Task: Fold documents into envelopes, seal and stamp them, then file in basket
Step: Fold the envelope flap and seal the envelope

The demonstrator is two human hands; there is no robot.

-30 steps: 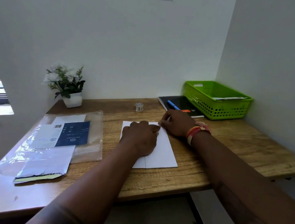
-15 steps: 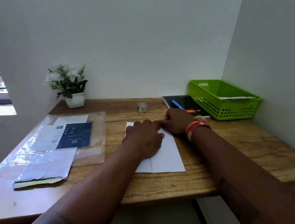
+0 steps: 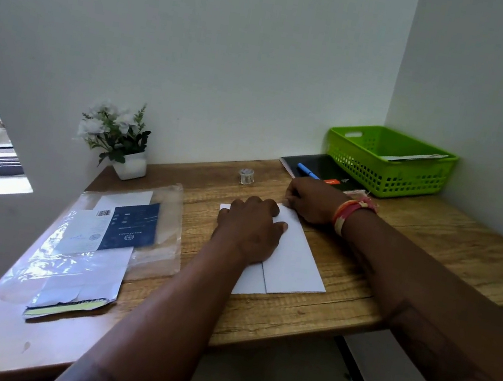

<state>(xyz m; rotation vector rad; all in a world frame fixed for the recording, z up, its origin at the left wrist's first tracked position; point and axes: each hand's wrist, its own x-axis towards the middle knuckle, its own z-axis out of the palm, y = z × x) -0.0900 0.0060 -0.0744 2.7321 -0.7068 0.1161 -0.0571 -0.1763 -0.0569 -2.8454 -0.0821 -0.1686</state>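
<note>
A white document [image 3: 294, 264], folded lengthwise with a flap edge showing, lies on the wooden desk [image 3: 434, 241] in front of me. My left hand [image 3: 250, 226] rests knuckles-up on its far left part and presses it flat. At the document's far right corner, my right hand [image 3: 311, 200] has its fingers curled and pinches the paper; a red and white band sits on that wrist. The green basket [image 3: 379, 175] stands at the back right corner with a white envelope [image 3: 415, 157] in it.
A clear plastic pack of envelopes and papers [image 3: 124, 225] lies at the left. A black notebook [image 3: 324, 167] with a blue pen [image 3: 308, 171] sits beside the basket. A small clear jar [image 3: 246, 176] and a potted white flower [image 3: 119, 138] stand by the back wall.
My left hand has shifted slightly to the right on the document. My right hand stays at the far corner. The view has tilted a little.
</note>
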